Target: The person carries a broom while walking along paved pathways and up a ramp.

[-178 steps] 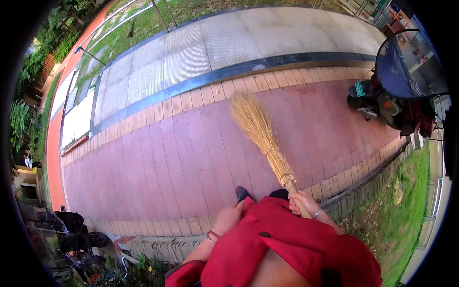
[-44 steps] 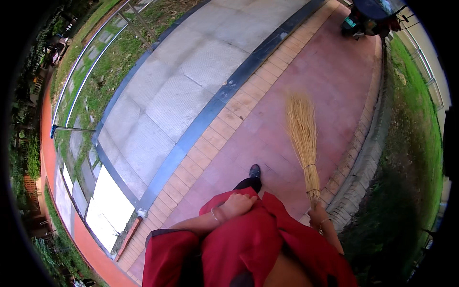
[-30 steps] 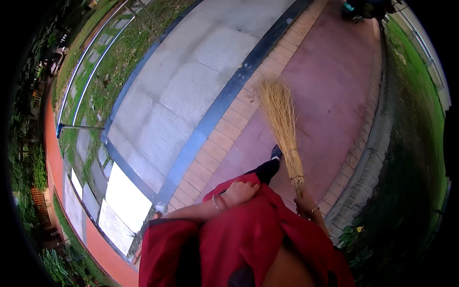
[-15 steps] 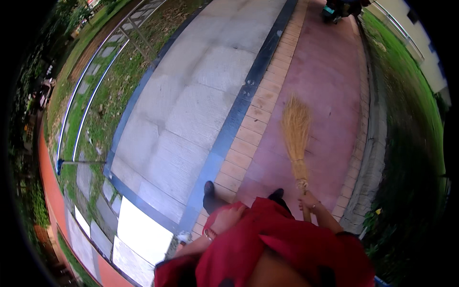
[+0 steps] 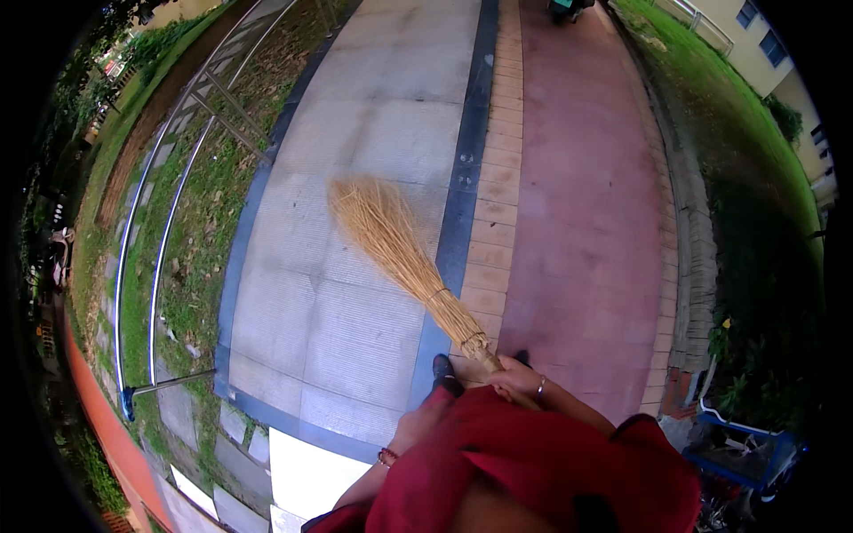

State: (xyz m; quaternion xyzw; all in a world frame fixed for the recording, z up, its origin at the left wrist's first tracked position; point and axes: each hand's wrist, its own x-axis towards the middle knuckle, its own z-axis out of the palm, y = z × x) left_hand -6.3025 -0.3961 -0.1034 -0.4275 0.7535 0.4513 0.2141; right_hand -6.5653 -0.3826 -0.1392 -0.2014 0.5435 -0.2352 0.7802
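My right hand (image 5: 519, 380) is wrapped round the handle of a straw broom (image 5: 400, 253), just below where the bristles are bound. The broom slants up to the left, its fanned tip over the grey paving and slightly blurred; I cannot tell if it touches the ground. My left hand (image 5: 421, 428), with a beaded bracelet at the wrist, lies against my red clothing (image 5: 533, 453) near my thigh. Its fingers look stretched out, with nothing seen in them. Below, one dark shoe (image 5: 443, 365) stands by the dark paving strip.
A metal railing (image 5: 169, 209) runs along the grass at left. Pinkish paving (image 5: 586, 195) stretches ahead at right, bordered by a stone kerb (image 5: 696, 258). At lower right stands a blue-framed cart (image 5: 737, 453). Part of a vehicle (image 5: 566, 11) shows at the far end.
My right hand has swung the broom leftward, from the pinkish paving across onto the grey paving. The view has turned a little, and my left hand stays by my thigh.
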